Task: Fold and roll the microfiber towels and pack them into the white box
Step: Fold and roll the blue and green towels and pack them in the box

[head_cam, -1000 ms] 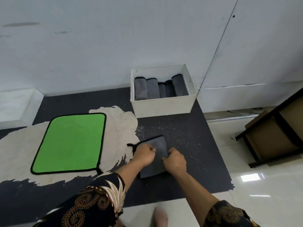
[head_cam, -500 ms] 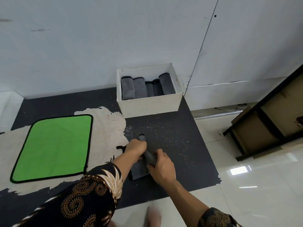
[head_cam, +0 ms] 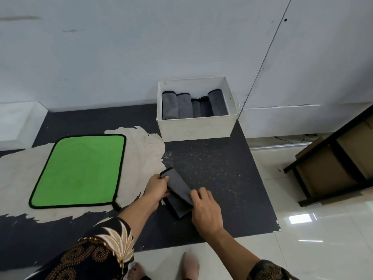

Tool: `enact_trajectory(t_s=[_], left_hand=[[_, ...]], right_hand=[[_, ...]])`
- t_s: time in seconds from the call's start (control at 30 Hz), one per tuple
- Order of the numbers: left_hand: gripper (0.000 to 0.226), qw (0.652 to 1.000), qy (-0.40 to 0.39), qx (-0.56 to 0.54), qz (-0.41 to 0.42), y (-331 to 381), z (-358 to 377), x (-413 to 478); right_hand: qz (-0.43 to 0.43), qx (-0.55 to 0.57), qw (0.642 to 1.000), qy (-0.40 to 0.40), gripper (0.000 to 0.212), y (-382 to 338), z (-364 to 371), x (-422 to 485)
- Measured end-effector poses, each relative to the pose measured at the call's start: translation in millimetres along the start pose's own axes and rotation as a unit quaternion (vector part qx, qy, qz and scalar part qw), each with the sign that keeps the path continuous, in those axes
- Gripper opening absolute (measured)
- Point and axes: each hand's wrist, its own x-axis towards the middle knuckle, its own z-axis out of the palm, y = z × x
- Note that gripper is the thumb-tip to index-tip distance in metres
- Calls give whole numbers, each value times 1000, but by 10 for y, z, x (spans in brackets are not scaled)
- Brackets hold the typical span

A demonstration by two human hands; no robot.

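A grey microfiber towel [head_cam: 177, 185] with black edging lies on the dark mat, folded narrow and partly rolled. My left hand [head_cam: 156, 185] pinches its left side near the far end. My right hand [head_cam: 205, 209] grips the near right part of the roll. The white box [head_cam: 196, 127] stands further back against the wall and holds several rolled grey towels [head_cam: 182, 105] side by side. A green towel [head_cam: 80, 170] with a black border lies flat to the left.
The dark mat [head_cam: 212, 168] has a worn pale patch under the green towel. A dark shelf frame with cardboard boxes [head_cam: 335, 170] stands at the right on the glossy tiles. My bare feet show at the bottom edge.
The grey towel went from a flat folded rectangle to a narrower, partly rolled strip. Both hands have stayed on it, shifting as they rolled it.
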Motion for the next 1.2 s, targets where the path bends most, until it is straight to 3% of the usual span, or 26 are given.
enact_trajectory(t_s=[0.17,0.37,0.53,0.73,0.9,1.03,1.13,1.2], left_hand=[[12,998,49,25,-2,-33,-83,-11],[36,992,103,80,-3,-112,-93,-34],[44,995,84,40,-17,-327,-154,234],[42,996,70,59,-21,-479,-210,458],[26,988,80,136,10,-131,-170,-66],[24,965,125,225,40,-111,-145,-172],[31,956,156,239,63,-195,-172,-184],[28,955,168,234,66,-236,-201,-205]], right_hand=[[-51,-34,998,3,33,7,38,4],[-123,-36,992,8,35,21,25,-27],[-180,-46,983,-12,40,3,77,-73],[-216,-48,975,-22,32,8,110,-128],[-194,-52,979,-37,29,10,105,-133],[-167,-8,982,-83,44,-48,-16,-90],[-109,36,990,-87,48,-70,5,22],[-37,85,990,-103,34,-130,22,141]])
